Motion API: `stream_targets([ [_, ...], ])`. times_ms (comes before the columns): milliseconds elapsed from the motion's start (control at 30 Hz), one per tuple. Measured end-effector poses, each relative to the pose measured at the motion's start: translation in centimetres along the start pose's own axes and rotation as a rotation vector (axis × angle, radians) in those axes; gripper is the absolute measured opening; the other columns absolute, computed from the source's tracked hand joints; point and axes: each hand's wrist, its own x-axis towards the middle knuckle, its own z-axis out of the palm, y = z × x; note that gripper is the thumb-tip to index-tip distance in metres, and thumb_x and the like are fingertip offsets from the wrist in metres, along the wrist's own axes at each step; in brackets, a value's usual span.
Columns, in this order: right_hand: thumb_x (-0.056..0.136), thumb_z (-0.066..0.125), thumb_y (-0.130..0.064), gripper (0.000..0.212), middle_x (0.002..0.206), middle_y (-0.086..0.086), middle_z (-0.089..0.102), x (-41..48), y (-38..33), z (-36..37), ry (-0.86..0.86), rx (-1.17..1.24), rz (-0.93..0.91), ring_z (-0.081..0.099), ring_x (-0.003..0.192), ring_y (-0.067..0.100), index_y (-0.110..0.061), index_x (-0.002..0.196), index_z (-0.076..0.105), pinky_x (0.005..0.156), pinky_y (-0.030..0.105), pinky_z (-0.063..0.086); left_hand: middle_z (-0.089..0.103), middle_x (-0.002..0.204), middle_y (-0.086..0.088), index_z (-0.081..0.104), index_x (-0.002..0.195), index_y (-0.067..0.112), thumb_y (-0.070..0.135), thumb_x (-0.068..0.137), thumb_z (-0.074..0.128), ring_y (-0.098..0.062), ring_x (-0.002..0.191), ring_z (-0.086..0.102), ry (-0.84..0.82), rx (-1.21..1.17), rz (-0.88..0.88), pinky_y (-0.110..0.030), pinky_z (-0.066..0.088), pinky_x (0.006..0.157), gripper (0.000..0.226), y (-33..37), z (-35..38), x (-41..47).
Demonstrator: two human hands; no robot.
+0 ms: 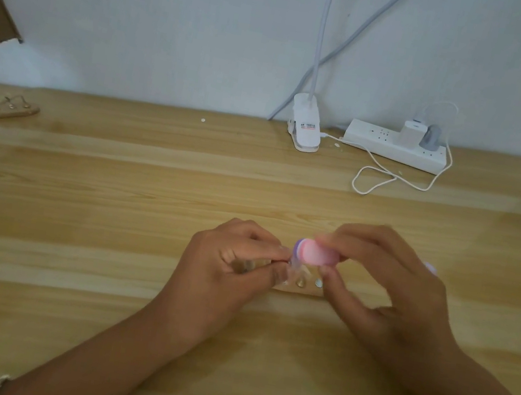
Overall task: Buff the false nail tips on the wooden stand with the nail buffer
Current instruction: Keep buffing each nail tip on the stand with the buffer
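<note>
Head view: right grip (385,289) is pinching the light, spongy buffer (315,254) mid-length; left grip (225,271) is pinching the stand (301,291), steadying thin, probably brittle nail tips (318,283).

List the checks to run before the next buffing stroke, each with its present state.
1. The right hand grips the nail buffer: ok.
2. The left hand pinches at the nail tip on the wooden stand: ok.
3. Buffer face touches that tip: cannot tell, the spot is blurred.
4. Stand lies flat on the table: ok.
5. The white cable lies apart from both hands: ok.
</note>
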Motion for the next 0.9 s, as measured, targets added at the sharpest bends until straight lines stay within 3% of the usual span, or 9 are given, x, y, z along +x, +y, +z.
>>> stream_targets([
  [100, 0.095, 0.061, -0.009, 0.023, 0.106, 0.008, 0.067, -0.8, -0.5, 0.9, -0.082, 0.025, -0.117, 0.062, 0.099, 0.014, -0.01, 0.118, 0.067, 0.092, 0.017, 0.044, 0.07, 0.087, 0.014, 0.075, 0.095, 0.03, 0.026, 0.075, 0.077, -0.005, 0.081, 0.066, -0.017, -0.044, 0.011, -0.024, 0.051, 0.067, 0.02, 0.1, 0.0, -0.1],
  [200, 0.094, 0.06, -0.005, 0.023, 0.107, 0.009, 0.066, -0.5, 0.7, 0.5, -0.094, -0.054, -0.059, 0.06, 0.101, 0.013, -0.004, 0.114, 0.071, 0.097, 0.012, 0.039, 0.07, 0.084, 0.012, 0.079, 0.085, 0.025, 0.021, 0.076, 0.078, -0.004, 0.077, 0.066, 0.014, -0.073, -0.042, -0.023, 0.052, 0.068, 0.01, 0.0, -0.2, 0.0],
  [333, 0.091, 0.063, 0.0, 0.027, 0.111, 0.003, 0.064, -0.2, 0.7, 0.3, -0.037, -0.045, -0.013, 0.06, 0.106, 0.009, -0.011, 0.115, 0.07, 0.097, 0.012, 0.039, 0.071, 0.083, 0.005, 0.079, 0.085, 0.014, 0.016, 0.077, 0.078, -0.011, 0.077, 0.067, -0.004, -0.123, -0.085, -0.029, 0.054, 0.069, 0.009, 0.1, -0.3, 0.1],
  [433, 0.099, 0.054, -0.002, 0.029, 0.118, 0.0, 0.06, -0.9, -0.4, 0.9, -0.119, 0.049, -0.133, 0.059, 0.111, 0.01, -0.013, 0.122, 0.066, 0.098, 0.019, 0.041, 0.072, 0.085, 0.003, 0.079, 0.087, 0.016, 0.021, 0.074, 0.08, -0.011, 0.078, 0.067, -0.043, -0.173, -0.062, -0.026, 0.051, 0.069, 0.014, 0.3, -0.1, 0.0],
  [633, 0.094, 0.058, 0.002, 0.027, 0.115, 0.003, 0.062, 0.2, 0.9, -0.4, -0.047, -0.022, -0.002, 0.059, 0.109, 0.009, -0.008, 0.118, 0.067, 0.096, 0.018, 0.043, 0.071, 0.083, 0.007, 0.079, 0.084, 0.023, 0.018, 0.079, 0.076, -0.002, 0.076, 0.064, -0.055, -0.114, -0.042, -0.015, 0.046, 0.07, 0.007, 0.5, -0.1, 0.0],
  [767, 0.1, 0.05, -0.004, 0.028, 0.121, -0.002, 0.059, -0.5, -0.6, 0.6, -0.142, 0.035, -0.145, 0.058, 0.112, 0.012, -0.011, 0.123, 0.065, 0.099, 0.019, 0.04, 0.072, 0.086, -0.001, 0.078, 0.087, 0.022, 0.026, 0.075, 0.075, -0.009, 0.078, 0.066, -0.074, -0.186, -0.046, -0.023, 0.051, 0.069, 0.014, 0.6, 0.0, -0.2],
  [900, 0.096, 0.052, -0.005, 0.026, 0.113, 0.008, 0.064, 0.3, 0.8, -0.5, -0.106, -0.096, -0.009, 0.061, 0.105, 0.018, -0.004, 0.115, 0.069, 0.097, 0.015, 0.04, 0.072, 0.082, 0.004, 0.079, 0.083, 0.017, 0.02, 0.078, 0.075, -0.007, 0.076, 0.066, -0.056, -0.134, -0.058, -0.02, 0.048, 0.07, 0.007, 0.7, 0.0, -0.1],
])
